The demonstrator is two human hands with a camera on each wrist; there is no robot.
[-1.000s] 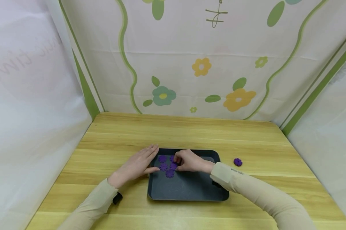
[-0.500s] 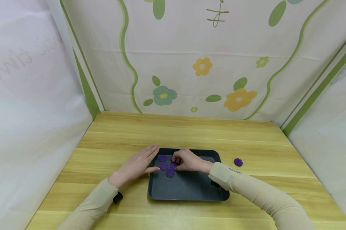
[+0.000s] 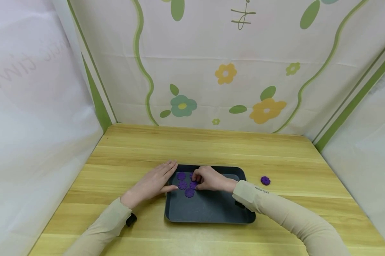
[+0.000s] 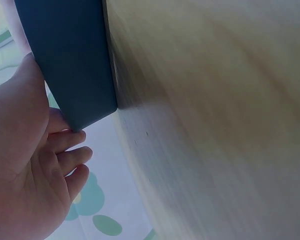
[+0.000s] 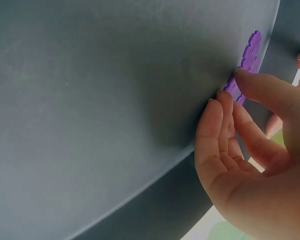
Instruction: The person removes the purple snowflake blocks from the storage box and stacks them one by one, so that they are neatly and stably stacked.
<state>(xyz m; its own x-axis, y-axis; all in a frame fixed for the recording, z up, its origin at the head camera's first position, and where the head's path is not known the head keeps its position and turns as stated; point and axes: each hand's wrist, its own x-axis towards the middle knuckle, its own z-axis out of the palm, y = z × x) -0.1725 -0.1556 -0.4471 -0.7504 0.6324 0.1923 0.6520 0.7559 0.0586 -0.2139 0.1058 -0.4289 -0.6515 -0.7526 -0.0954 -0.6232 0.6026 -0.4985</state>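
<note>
Several purple notched plastic discs [image 3: 190, 192] lie flat in the left part of a dark baking tray [image 3: 208, 211]. Over the upper ones bends my right hand [image 3: 211, 178], partly covering them. In the right wrist view its thumb and fingers pinch at a purple disc [image 5: 251, 55] on the tray floor. My left hand [image 3: 154, 182] rests at the tray's left rim, fingers extended and thumb lying across the edge. The left wrist view has its fingers along the outer tray wall [image 4: 70, 55].
A loose purple disc [image 3: 265, 180] lies on the wooden table [image 3: 141, 142] to the right of the tray. White printed cloth [image 3: 192, 53] closes off the back and sides of the table. Black wrist devices [image 3: 131, 219] sit under the sleeves.
</note>
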